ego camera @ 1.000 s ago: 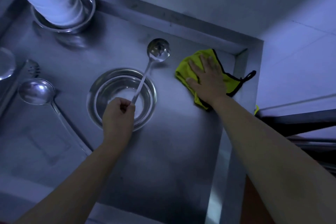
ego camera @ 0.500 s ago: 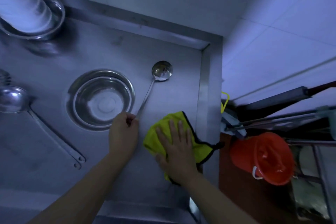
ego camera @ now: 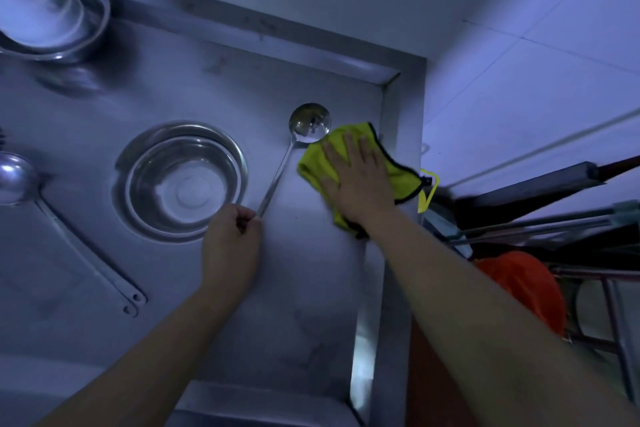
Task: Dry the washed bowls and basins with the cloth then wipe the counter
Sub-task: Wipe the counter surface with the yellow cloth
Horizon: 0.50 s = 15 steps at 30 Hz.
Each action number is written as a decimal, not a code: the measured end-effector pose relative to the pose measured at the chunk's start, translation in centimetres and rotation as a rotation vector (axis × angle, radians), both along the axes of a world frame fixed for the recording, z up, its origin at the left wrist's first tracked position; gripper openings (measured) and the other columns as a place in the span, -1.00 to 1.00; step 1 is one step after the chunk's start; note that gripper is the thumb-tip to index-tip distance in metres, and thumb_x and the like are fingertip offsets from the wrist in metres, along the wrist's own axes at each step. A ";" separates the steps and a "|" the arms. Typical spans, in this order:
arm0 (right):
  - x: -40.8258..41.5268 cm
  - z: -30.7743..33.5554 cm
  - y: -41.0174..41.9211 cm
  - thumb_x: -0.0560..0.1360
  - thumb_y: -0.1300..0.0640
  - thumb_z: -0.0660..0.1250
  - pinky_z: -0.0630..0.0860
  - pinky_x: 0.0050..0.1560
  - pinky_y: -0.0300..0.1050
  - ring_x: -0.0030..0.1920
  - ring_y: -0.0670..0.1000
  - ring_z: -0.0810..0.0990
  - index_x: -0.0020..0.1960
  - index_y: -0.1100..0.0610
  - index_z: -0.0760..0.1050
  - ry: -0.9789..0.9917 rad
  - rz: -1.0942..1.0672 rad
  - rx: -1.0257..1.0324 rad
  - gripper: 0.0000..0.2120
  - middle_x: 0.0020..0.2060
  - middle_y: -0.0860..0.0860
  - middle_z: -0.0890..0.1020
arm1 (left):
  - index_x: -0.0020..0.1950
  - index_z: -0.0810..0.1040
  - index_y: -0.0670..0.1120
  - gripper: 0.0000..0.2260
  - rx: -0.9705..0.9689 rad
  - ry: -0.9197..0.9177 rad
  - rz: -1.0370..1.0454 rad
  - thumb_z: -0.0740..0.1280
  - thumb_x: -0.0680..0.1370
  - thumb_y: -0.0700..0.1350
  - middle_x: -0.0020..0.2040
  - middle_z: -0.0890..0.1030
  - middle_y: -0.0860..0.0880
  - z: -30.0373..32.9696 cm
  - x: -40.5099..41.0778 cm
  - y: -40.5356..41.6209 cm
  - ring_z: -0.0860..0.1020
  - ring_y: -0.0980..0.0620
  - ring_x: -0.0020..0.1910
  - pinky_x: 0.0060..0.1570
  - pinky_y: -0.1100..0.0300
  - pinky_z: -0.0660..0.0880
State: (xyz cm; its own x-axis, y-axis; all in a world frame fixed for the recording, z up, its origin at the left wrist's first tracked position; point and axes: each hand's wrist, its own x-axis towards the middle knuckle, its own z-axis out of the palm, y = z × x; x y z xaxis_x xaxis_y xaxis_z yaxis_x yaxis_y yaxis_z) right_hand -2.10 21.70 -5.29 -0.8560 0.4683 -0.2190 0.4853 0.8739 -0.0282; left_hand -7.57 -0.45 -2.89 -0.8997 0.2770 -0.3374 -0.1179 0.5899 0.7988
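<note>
Steel covers the whole surface (ego camera: pixel 214 305), a brushed metal top with a raised lip along its back and right edges. At far left a stack of white bowls (ego camera: pixel 34 0) stands in a shallow steel basin (ego camera: pixel 91 15) by the back lip. Below it, at the left edge, lies a large ladle (ego camera: pixel 15 178), its long handle running down and to the right. Near the middle sits a round steel bowl (ego camera: pixel 183 180), upright. Just right of that bowl the left hand (ego camera: pixel 232 250) has its fingers (ego camera: pixel 247 218) curled round the end of a slim ladle (ego camera: pixel 277 173), whose cup lies up near the back corner. The cup's right rim touches a yellow-green cloth (ego camera: pixel 398 173) with a dark border, spread flat beside the right lip. The right hand (ego camera: pixel 356 180) presses down on the cloth with fingers straight and spread, gripping nothing. Beyond the right lip stands a dark metal rack (ego camera: pixel 554 218), with an orange bucket (ego camera: pixel 526 284) lower down, blurred.
</note>
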 end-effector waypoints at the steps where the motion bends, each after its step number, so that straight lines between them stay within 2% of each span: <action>1: -0.8 0.2 1.6 0.58 -0.22 0.04 -0.04 0.50 0.10 0.53 0.19 0.00 0.54 -0.10 0.05 -0.005 0.009 0.023 -0.43 0.55 0.10 0.04 | -0.25 0.43 0.05 -0.87 0.003 0.000 0.004 0.31 0.47 -0.13 -0.28 0.59 -0.07 0.0 0.1 0.2 0.56 -0.13 -0.29 -0.20 -0.10 0.55; 4: -2.2 0.7 5.6 0.57 -0.26 -0.01 -0.07 0.49 0.13 0.52 0.18 0.05 0.54 -0.12 0.03 -0.059 0.010 0.105 -0.43 0.55 0.07 0.05 | -0.25 0.43 0.06 -0.86 0.008 0.004 0.021 0.30 0.48 -0.13 -0.27 0.59 -0.07 0.1 0.3 0.5 0.56 -0.12 -0.28 -0.20 -0.12 0.55; 7: -2.1 0.5 6.4 0.58 -0.25 -0.03 -0.15 0.49 0.16 0.53 0.19 -0.01 0.55 -0.09 -0.03 -0.090 -0.010 0.124 -0.40 0.55 0.12 0.03 | -0.25 0.43 0.07 -0.87 0.000 0.004 0.030 0.28 0.48 -0.12 -0.25 0.59 -0.07 0.2 0.6 0.1 0.56 -0.11 -0.26 -0.18 -0.13 0.55; 11: 0.5 0.6 3.0 0.59 -0.19 0.02 -0.15 0.50 0.15 0.53 0.22 -0.02 0.55 -0.01 0.00 -0.030 -0.037 0.117 -0.40 0.53 0.19 0.07 | -0.23 0.43 0.08 -0.89 -0.012 -0.004 0.020 0.29 0.48 -0.09 -0.25 0.59 -0.09 0.4 1.4 -1.3 0.57 -0.14 -0.24 -0.17 -0.17 0.55; 15: 5.0 1.2 -2.2 0.57 -0.18 0.05 -0.15 0.50 0.16 0.52 0.24 0.01 0.55 -0.01 0.03 -0.040 -0.010 0.101 -0.39 0.52 0.22 0.09 | -0.26 0.43 0.10 -0.85 -0.005 -0.002 0.002 0.29 0.48 -0.10 -0.28 0.59 -0.06 0.7 2.3 -2.9 0.56 -0.11 -0.26 -0.17 -0.13 0.54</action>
